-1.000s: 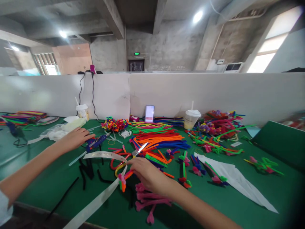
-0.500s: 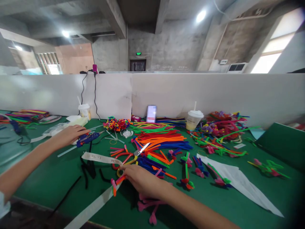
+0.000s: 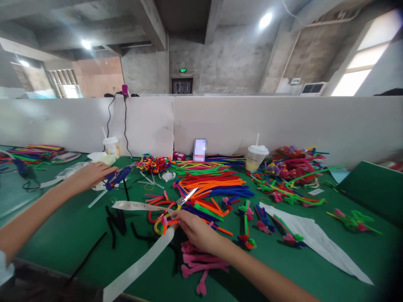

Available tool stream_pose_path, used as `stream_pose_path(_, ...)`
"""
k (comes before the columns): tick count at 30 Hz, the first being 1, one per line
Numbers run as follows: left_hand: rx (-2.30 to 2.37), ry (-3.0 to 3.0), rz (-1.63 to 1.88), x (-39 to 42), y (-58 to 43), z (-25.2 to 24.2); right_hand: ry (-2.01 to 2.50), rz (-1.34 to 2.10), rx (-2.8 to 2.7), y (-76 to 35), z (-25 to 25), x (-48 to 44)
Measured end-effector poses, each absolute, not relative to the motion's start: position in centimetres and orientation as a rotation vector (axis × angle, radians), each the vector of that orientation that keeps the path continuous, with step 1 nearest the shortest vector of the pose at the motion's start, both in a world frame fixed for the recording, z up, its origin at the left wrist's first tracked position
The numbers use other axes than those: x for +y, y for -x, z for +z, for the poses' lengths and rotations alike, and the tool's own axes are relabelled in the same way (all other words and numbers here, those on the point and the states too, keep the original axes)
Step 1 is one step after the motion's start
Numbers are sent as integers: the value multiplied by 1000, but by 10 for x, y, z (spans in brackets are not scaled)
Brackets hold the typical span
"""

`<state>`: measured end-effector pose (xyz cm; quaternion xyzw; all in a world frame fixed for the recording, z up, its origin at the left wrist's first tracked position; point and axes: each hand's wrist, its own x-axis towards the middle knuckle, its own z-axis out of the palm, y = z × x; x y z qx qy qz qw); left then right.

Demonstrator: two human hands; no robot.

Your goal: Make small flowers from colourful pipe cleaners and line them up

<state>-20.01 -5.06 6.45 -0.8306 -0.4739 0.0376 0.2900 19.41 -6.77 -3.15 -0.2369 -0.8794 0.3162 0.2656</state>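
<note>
Partly, left hand [image 3: 90,174] hides glue gun [image 3: 120,173] — right hand [image 3: 195,228] pinches flower [image 3: 164,223]

Ahead of right hand [image 3: 195,230] fingers [image 3: 181,214]: scissors [image 3: 179,202] lie just beyond them, then the pipe-cleaner pile [image 3: 210,184]; no flat way through.
Left of those fingers: orange piece [image 3: 164,225] in the pinch, white ribbon [image 3: 141,260] crossing, black pipe cleaners [image 3: 117,220] further out.
Under the right wrist: pink shapes [image 3: 198,264].
Right of those fingers: flower pieces [image 3: 245,222] near, white sheet [image 3: 311,241] beyond.
Ahead of left hand [image 3: 92,174] fingers [image 3: 108,171]: glue gun [image 3: 119,176] in the grip, cup [image 3: 111,147] and partition [image 3: 236,121] behind.
Nearer than left fingers: bare green table [image 3: 59,235], open to its edge.
</note>
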Motion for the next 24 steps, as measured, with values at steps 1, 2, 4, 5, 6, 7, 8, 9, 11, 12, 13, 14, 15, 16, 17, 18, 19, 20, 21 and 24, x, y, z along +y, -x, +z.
stream_pose_path(1,-1287,2219,92,-52,200,68,646,863,-2370,-195,-32,-67)
stream_pose_path(2,-1312,2220,78,-54,201,71,649,874,-2366,-197,-33,-66)
stream_pose_path(4,-1357,2224,43,-56,203,76,657,895,-2358,-199,-33,-64)
stream_pose_path(5,-1377,2232,27,-56,204,78,659,901,-2354,-200,-33,-64)
stream_pose_path(6,-1395,2242,8,-56,204,79,660,902,-2349,-200,-33,-64)
stream_pose_path(7,-1410,2256,-11,-56,204,81,657,904,-2346,-201,-33,-64)
stream_pose_path(8,-1419,2272,-33,-55,203,82,654,908,-2341,-200,-33,-64)
stream_pose_path(9,-1421,2287,-55,-55,201,82,648,915,-2337,-200,-33,-65)
stream_pose_path(11,-1403,2322,-83,-54,194,82,634,927,-2327,-199,-32,-65)
stream_pose_path(12,-1384,2343,-84,-54,189,82,625,923,-2314,-198,-32,-65)
stream_pose_path(13,-1362,2364,-77,-53,182,81,612,911,-2298,-198,-32,-63)
stream_pose_path(14,-1333,2385,-64,-54,175,79,598,893,-2278,-199,-32,-61)
stream_pose_path(15,-1299,2403,-50,-54,168,77,589,875,-2253,-200,-31,-58)
stream_pose_path(16,-1257,2415,-35,-56,159,75,588,858,-2227,-203,-31,-53)
stream_pose_path(17,-1207,2418,-22,-57,150,73,598,846,-2202,-206,-30,-48)
stream_pose_path(18,-1152,2417,-1,-60,141,71,626,832,-2181,-211,-29,-41)
stream_pose_path(19,-1097,2407,20,-63,132,69,658,811,-2166,-216,-28,-35)
stream_pose_path(20,-1045,2390,32,-66,122,68,672,791,-2165,-222,-27,-28)
stream_pose_path(21,-1003,2371,50,-70,112,68,691,782,-2161,-227,-26,-23)
stream_pose_path(24,-891,2342,82,-79,85,67,719,785,-2165,-240,-26,-12)
